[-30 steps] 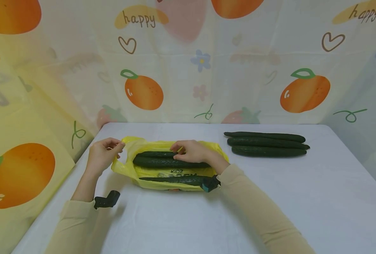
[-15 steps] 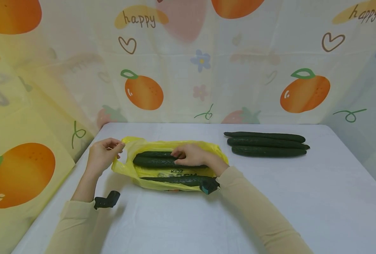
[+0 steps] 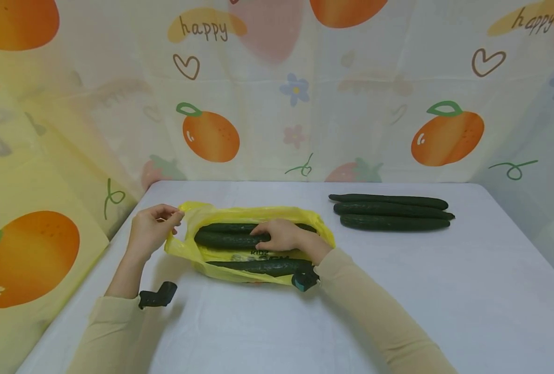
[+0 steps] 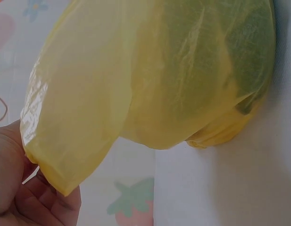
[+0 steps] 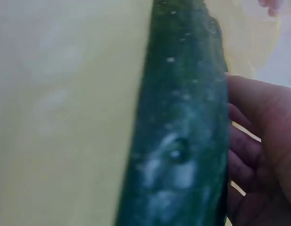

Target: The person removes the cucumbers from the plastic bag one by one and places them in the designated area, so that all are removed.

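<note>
In the head view a yellow plastic bag (image 3: 190,249) lies on its side, its wide mouth facing me. My left hand (image 3: 150,231) pinches the left rim of the bag between thumb and fingers, also seen in the left wrist view. Inside, my right hand (image 3: 285,236) has thumb and fingers about a dark green cucumber (image 3: 225,240). Behind that lies another cucumber (image 3: 232,227), and a third cucumber (image 3: 272,267) lies along the front of the bag. A cucumber (image 5: 178,113) fills the middle of the right wrist view, partly hiding my fingers.
Three cucumbers (image 3: 394,209) lie side by side at the back right of the white-covered table (image 3: 412,291). A printed fabric backdrop (image 3: 352,119) rises behind the table and along its left side. Dark wrist cameras (image 3: 158,295) hang under both wrists.
My right hand has come down from above the bag's cucumbers onto the middle one, which now lies slightly nearer to me. The left hand has stayed at the rim.
</note>
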Demonstrator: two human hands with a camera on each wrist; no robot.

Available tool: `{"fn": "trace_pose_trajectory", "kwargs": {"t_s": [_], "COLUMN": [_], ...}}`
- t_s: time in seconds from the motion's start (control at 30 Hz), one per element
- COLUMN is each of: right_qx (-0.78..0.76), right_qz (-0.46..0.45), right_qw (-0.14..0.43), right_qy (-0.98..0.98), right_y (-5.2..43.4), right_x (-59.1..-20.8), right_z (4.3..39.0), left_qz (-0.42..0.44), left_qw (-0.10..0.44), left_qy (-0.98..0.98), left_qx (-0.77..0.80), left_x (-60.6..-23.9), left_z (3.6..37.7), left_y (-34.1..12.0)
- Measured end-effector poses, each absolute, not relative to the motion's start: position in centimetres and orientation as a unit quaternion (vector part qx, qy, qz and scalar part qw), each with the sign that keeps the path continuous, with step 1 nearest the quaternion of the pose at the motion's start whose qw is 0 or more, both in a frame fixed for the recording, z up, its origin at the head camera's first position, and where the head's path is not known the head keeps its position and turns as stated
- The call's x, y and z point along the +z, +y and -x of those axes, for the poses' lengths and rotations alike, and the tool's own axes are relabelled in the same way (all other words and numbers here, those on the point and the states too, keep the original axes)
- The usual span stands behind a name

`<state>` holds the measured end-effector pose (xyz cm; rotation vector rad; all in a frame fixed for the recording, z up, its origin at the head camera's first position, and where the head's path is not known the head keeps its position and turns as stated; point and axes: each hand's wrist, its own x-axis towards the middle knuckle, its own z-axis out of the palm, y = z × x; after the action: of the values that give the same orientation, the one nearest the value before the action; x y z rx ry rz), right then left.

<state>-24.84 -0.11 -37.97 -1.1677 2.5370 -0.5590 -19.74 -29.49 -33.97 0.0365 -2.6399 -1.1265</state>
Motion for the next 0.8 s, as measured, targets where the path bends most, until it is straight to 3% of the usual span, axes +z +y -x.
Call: {"fn": "trace_pose_trajectory", "kwargs": {"t_s": [0.8], "right_qx": [-0.171], "right_qz": [0.421], "right_qw": [0.123], "right_qy": [0.882], "right_y": [-0.58], "right_x": [-38.76], "right_z": [24.68], "left_qz": [-0.017], "left_qw": [0.130], "left_qy": [-0.914], "left_qx": [-0.384], "left_x": [-33.80], "left_z": [19.79], "left_y": [-29.28]}}
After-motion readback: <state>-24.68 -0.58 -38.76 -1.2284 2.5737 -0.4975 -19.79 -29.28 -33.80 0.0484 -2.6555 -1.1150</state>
